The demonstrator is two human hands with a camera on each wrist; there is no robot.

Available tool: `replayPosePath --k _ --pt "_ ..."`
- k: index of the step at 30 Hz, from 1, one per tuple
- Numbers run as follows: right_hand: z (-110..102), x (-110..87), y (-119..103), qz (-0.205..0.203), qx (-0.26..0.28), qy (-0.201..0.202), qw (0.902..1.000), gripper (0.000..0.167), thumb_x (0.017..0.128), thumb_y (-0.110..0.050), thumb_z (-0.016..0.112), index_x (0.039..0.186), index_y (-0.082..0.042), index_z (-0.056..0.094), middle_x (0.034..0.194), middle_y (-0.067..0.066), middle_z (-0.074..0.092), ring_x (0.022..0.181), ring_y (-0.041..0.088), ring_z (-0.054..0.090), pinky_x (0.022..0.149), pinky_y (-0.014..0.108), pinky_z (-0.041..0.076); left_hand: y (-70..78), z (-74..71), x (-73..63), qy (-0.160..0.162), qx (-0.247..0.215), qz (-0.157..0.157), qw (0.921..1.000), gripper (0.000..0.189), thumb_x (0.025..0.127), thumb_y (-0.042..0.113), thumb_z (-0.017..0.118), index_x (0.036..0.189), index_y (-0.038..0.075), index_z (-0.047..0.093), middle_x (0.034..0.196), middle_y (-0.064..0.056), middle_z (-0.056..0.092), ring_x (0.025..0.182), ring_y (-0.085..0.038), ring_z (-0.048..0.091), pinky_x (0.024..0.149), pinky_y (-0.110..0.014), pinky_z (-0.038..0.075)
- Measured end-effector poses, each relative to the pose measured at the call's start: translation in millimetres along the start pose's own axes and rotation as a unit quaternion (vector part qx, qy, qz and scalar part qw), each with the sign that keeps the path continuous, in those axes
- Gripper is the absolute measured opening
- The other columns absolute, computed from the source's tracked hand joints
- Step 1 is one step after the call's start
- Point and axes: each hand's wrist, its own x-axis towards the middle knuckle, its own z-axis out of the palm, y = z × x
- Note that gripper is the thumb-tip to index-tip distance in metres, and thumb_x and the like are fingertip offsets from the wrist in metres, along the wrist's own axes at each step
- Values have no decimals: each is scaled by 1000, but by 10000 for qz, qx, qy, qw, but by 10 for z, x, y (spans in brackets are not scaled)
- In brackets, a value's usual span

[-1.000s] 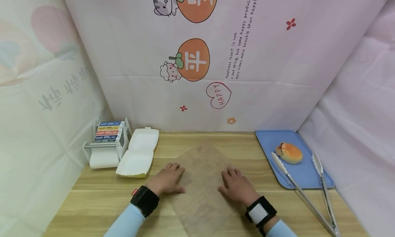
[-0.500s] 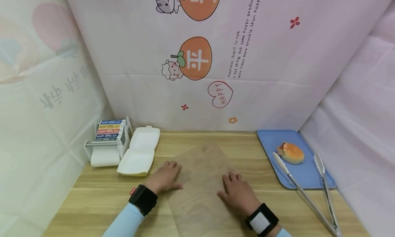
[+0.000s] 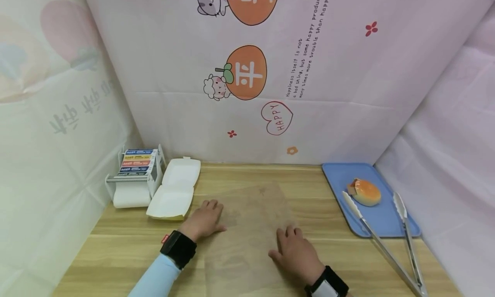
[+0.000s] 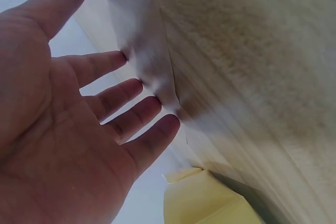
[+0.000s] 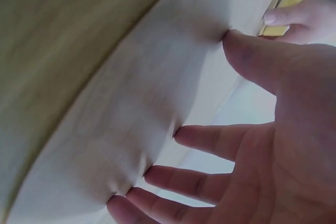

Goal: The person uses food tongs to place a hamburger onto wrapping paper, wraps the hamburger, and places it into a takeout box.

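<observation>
Right hand (image 3: 298, 254) and left hand (image 3: 203, 219) both spread, fingertips on opposite sides of the thin, translucent brown paper sheet (image 3: 247, 241) on the wood-grain surface (image 3: 112, 256). Step in hand looks like positioning the sheet; next move calls for light, even pressure. Beyond: open white clamshell box (image 3: 172, 198) left; glossy golden bun (image 3: 367, 193) on blue rectangular tray (image 3: 384, 224) right.

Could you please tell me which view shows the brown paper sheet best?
The head view: most of the brown paper sheet appears, cropped at the bottom. Each wrist view shows only a portion near one edge.
</observation>
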Motion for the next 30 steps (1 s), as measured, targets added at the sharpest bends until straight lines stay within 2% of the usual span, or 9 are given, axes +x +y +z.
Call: replayPosePath --k 3,8,17,23,26,30 --pt "12 -32 -44 -20 -24 -2 10000 62 91 -51 71 128 -1 60 117 23 57 106 39 56 73 50 56 -11 -2 12 33 46 -36 10000 73 94 43 71 144 -6 48 147 -27 46 137 -44 41 109 -52 44" --pt "16 -89 -118 -168 -64 -12 9998 64 92 -51 70 130 0 59 118 24 57 108 39 56 72 49 57 -34 -18 26 34 -142 -59 9999 71 95 38 71 144 -9 47 148 -28 44 139 -45 39 113 -52 39" --pt "47 -152 -230 -54 -363 -104 9993 67 90 -55 70 129 -2 61 120 24 57 111 39 56 73 49 58 -57 -41 62 -144 -510 -126 9985 72 98 33 68 148 -11 41 155 -30 36 145 -45 32 120 -51 30" --pt "65 -168 -254 -27 -439 -128 9989 67 91 -57 68 130 -3 61 120 23 58 110 37 56 73 47 58 -76 -29 56 -157 -685 -93 9975 71 98 32 67 148 -11 40 157 -30 33 147 -45 29 120 -51 28" --pt "73 -177 -257 -65 -472 -82 9988 67 91 -57 68 130 -3 61 117 21 58 107 36 57 70 46 57 -88 -16 57 -105 -600 -28 9981 70 99 32 66 148 -11 41 157 -30 34 147 -45 30 121 -51 28" --pt "77 -186 -257 -148 -493 51 9987 66 90 -57 68 127 -3 62 112 20 58 103 34 57 67 43 57 -77 -13 40 126 -466 50 9988 67 99 31 66 145 -12 44 154 -31 36 145 -46 33 119 -51 30"
